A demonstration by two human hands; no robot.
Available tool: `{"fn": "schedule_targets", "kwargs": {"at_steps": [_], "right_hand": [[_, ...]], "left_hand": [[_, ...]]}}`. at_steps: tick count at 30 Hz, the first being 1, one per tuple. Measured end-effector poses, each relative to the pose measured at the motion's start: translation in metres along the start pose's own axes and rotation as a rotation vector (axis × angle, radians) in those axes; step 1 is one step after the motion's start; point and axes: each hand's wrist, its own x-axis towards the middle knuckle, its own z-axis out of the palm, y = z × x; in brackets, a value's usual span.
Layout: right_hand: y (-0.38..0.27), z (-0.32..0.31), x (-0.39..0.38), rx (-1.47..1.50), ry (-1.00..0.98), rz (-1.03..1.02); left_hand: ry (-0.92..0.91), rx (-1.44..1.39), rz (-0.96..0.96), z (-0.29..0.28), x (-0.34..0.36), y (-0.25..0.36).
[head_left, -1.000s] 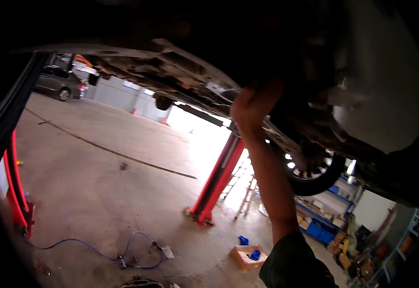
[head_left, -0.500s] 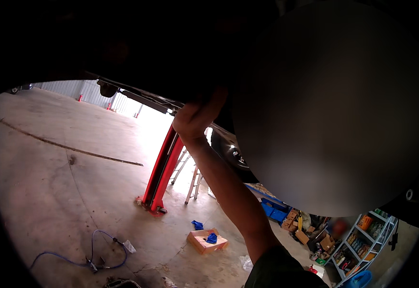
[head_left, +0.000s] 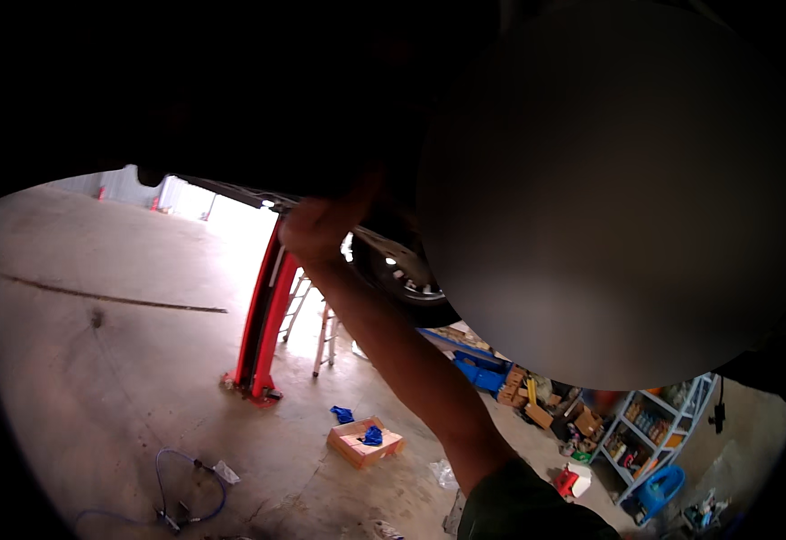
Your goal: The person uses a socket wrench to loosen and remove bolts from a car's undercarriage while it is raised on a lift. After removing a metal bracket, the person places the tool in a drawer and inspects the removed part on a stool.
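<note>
Car underside (head_left: pixel 389 241) shades our right hand (head_left: pixel 319 223), reaching up, grip impossible to tell; the next move probably needs light.

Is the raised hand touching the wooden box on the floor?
No, the hand is up by the vehicle's dark underside, well above the box on the floor.

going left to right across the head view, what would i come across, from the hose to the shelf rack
Blue hose → red lift post → raised hand → wheel → blue bins → metal shelf rack
</note>
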Motion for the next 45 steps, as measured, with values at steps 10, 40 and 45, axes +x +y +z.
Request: {"fn": "schedule_targets", "kwargs": {"at_steps": [10, 40, 45], "right_hand": [[-0.001, -0.002, -0.003, -0.033, -0.094, 0.0], [0.006, -0.011, -0.004, 0.12, -0.269, 0.194], [-0.006, -0.016, 0.007, 0.152, -0.312, 0.259]], "left_hand": [[-0.194, -0.049, 0.235, 0.022, 0.055, 0.08], [-0.587, -0.386, 0.734, 0.127, 0.045, 0.312], [-0.634, -0.417, 0.75, 0.142, 0.044, 0.315]]}}
